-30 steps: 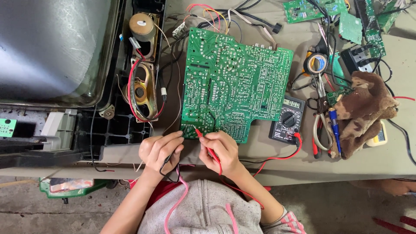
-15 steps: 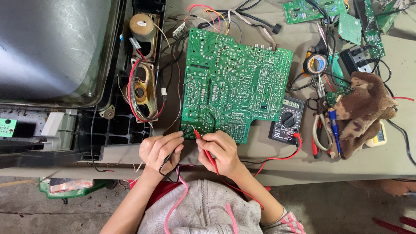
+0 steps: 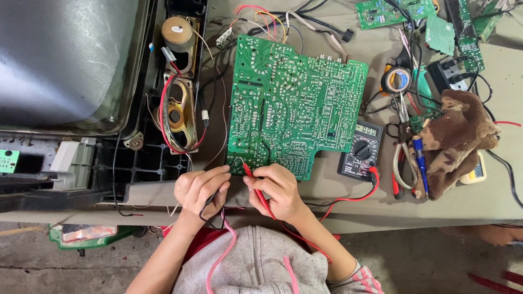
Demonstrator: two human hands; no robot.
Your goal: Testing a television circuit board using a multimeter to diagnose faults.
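— Barely anything moved since half a second ago: our hands stay at the board's near edge, probes hardly shifted.

— Grips? We see right hand (image 3: 278, 190) closed round the red probe (image 3: 256, 185), tip on the green circuit board's (image 3: 294, 103) near-left corner.

— Left hand (image 3: 199, 190) curled on the black probe (image 3: 210, 198), fingertips touching the same corner.

— Board lies mid-table (image 3: 327, 201); multimeter (image 3: 360, 149) just beside its right edge, toward the table's near edge.

Grey hoodie, pink drawstrings, striped pink cuff
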